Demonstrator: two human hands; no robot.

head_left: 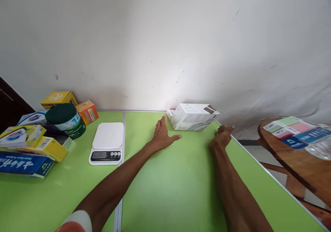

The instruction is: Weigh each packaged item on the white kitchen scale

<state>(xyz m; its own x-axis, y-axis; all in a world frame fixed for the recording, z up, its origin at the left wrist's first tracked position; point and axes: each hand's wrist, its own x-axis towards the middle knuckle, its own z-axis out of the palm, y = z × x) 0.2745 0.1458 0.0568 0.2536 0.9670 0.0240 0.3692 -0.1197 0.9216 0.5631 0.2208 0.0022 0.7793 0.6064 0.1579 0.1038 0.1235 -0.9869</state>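
My left hand (pixel 163 135) is held over the green table with thumb and fingers spread, holding nothing. It is just left of a white box (pixel 195 116) that lies at the back of the table by the wall; I see a gap between them. My right hand (pixel 221 137) is on the box's other side, near the table's right edge. Its fingers are mostly curled in, one digit sticks out to the right, and no object shows in it. Part of a small white and orange pack (pixel 170 113) peeks out behind the box's left end.
A white kitchen scale (pixel 108 137) stands left of the table seam. Farther left are a dark green canister (pixel 66 119), an orange box (pixel 88 112), a yellow box (pixel 59 98) and several stacked cartons, one blue (pixel 24 163). At right, a wooden table (pixel 289 152) holds coloured packs (pixel 297 132).
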